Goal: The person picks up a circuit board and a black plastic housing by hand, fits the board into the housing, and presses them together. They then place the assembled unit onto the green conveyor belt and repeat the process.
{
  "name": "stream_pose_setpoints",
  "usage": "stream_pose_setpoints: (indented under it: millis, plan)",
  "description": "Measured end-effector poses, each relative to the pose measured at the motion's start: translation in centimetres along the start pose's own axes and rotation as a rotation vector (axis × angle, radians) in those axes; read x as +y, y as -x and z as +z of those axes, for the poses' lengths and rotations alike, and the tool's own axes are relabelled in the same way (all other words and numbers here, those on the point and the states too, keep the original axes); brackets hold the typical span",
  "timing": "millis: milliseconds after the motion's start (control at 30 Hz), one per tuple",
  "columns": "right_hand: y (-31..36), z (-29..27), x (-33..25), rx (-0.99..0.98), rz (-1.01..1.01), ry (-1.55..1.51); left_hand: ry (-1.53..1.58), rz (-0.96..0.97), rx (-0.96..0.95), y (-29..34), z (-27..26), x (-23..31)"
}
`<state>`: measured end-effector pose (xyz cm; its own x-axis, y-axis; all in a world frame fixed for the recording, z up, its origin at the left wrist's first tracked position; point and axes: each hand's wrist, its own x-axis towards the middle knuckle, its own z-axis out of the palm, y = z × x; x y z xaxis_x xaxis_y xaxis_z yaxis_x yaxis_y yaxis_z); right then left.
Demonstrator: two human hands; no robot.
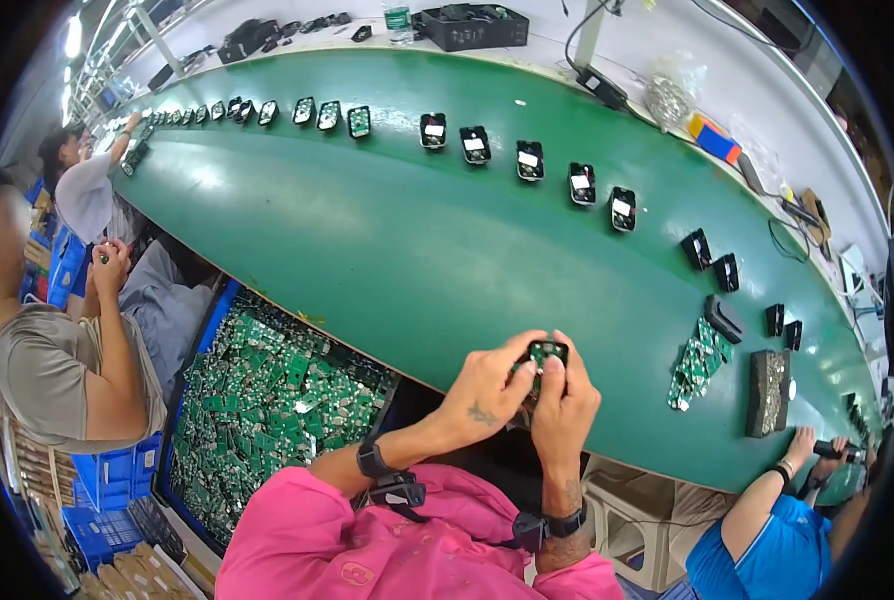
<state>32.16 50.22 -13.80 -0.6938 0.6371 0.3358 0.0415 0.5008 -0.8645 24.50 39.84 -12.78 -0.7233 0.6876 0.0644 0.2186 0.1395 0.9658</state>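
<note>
Just past the table's near edge, both hands hold a small black plastic case with a green circuit board (547,351) in it. My left hand (479,396) grips the left side, its fingers curled round. My right hand (565,408) closes on the other side, its thumb pressed against the board's face. The fingers hide most of the case. To the right lies a loose pile of green circuit boards (698,366), with a black curved plastic piece (724,319) beside it. A row of black cases with white labels (530,160) runs along the green table (367,235).
Left of my lap, a blue-edged bin (219,312) holds many circuit boards (285,388). A grey-brown block (767,395) stands at right. One person (72,370) sits at left; another in blue (757,530) works at right. A black tray (475,30) sits on the back shelf.
</note>
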Motion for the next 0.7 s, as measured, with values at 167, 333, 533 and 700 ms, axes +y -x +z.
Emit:
stream_pose_setpoints:
  millis: [167,333,533,700]
  plan:
    - [-2.4,3.5,-0.1,-0.153,0.074,0.133,-0.109,0.019,0.106,-6.5,-7.8,-3.0]
    - [-0.9,4.5,2.1,-0.081,-0.071,0.133,-0.271,0.081,0.499,-20.9,-23.2,-9.2]
    - [-1.3,3.3,1.8,-0.072,0.132,0.108,-0.573,-0.031,0.504,-28.7,-25.0,-12.7]
    - [-1.7,3.8,2.4,-0.009,-0.004,0.011,-1.013,0.335,0.252,-29.7,-27.3,-11.3]
